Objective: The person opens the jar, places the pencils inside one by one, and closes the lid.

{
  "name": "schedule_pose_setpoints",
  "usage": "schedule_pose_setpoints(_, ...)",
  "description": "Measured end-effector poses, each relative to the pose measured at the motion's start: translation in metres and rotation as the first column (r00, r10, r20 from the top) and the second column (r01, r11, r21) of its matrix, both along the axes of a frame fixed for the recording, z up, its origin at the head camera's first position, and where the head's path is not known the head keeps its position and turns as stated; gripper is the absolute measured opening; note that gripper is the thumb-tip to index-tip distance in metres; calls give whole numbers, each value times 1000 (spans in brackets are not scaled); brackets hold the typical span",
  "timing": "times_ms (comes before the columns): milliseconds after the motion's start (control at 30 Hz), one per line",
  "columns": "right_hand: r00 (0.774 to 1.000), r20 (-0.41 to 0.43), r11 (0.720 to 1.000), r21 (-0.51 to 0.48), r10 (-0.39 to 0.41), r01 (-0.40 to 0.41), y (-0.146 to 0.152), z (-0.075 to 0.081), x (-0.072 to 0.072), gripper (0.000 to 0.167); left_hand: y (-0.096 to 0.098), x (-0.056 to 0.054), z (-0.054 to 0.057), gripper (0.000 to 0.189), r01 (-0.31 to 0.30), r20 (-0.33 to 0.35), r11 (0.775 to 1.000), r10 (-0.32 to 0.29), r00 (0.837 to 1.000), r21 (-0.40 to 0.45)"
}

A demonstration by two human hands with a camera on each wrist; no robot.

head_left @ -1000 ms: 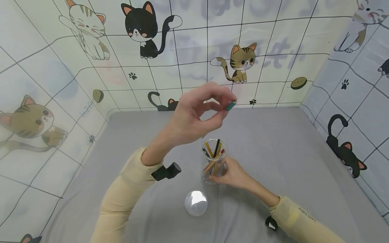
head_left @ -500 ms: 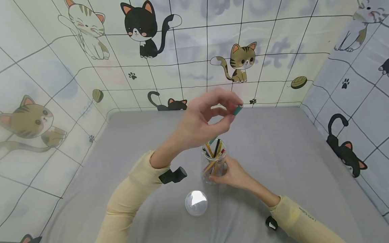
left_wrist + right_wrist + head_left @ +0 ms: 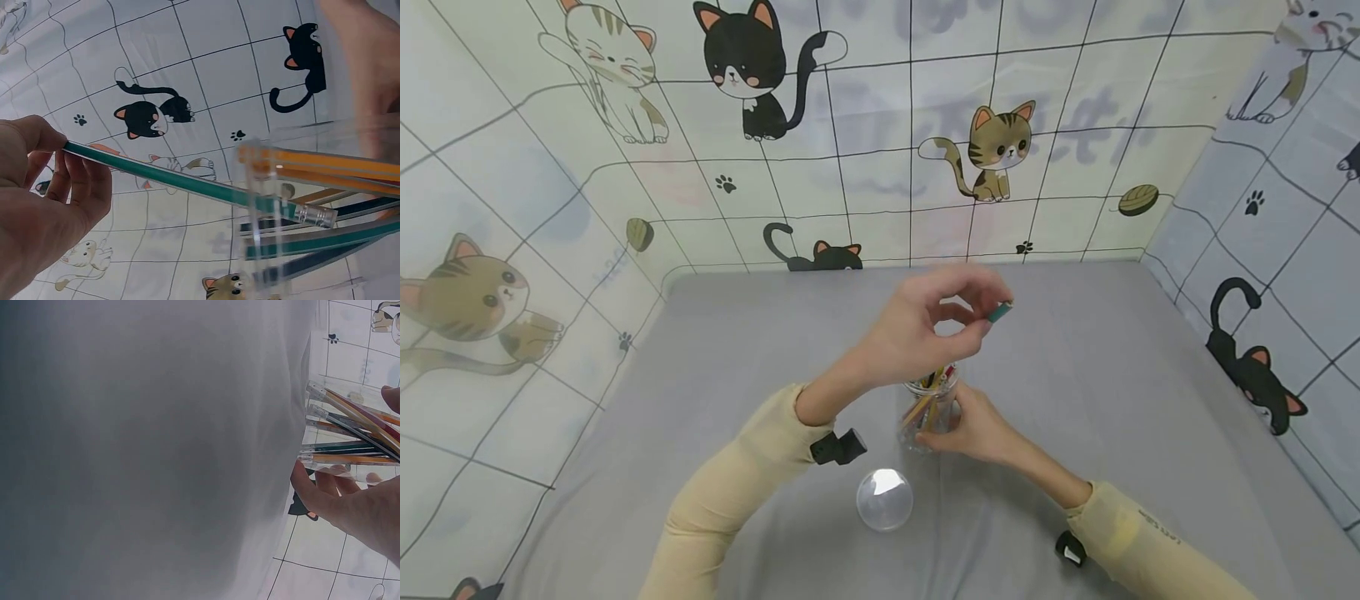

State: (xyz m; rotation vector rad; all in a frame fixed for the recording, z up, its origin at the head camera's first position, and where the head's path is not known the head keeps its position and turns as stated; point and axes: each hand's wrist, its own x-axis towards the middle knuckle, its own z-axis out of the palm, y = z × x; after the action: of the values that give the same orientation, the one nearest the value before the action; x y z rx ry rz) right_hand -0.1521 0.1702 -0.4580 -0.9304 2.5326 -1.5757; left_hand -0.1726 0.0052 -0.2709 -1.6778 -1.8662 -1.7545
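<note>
My left hand [image 3: 917, 329] pinches one end of a green pencil [image 3: 169, 178] between thumb and fingertips, above the jar. In the left wrist view the pencil slants, and its metal-banded end lies just past the rim of the clear jar [image 3: 906, 429]. Several yellow, black, green and red pencils [image 3: 356, 425] lean inside that jar, which stands on the grey cloth. My right hand [image 3: 973, 429] grips the jar low on its side, fingers curled round it. Part of the jar's mouth is hidden behind the left hand in the head view.
A round clear lid [image 3: 884, 500] lies on the grey cloth [image 3: 760, 533], in front of the jar. A cat-print sheet [image 3: 880, 117] forms walls at the back and both sides.
My left hand has come down and to the right with the green pencil, bringing its lower end into the jar's mouth. The right hand and the jar have stayed in place.
</note>
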Motion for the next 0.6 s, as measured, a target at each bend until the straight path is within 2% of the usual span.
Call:
schedule_pose_setpoints(133, 1000, -17, 1000, -3, 12, -12, 0, 0, -1, 62, 1, -3, -8, 26, -4, -14, 1000, 4, 1000, -20)
schedule_pose_setpoints(300, 999, 17, 999, -39, 29, -28, -1, -2, -2, 55, 1, -5, -17, 26, -1, -31, 998, -1, 1000, -62)
schedule_pose_setpoints(400, 999, 32, 997, -69, 40, -38, -2, -2, -2, 50, -1, -6, -21, 26, 2, -40, 996, -6, 999, -91)
schedule_pose_setpoints(600, 999, 27, 996, -80, 42, -39, -4, -1, -2, 52, -7, -8, -28, 26, -1, -44, 992, -4, 999, -127)
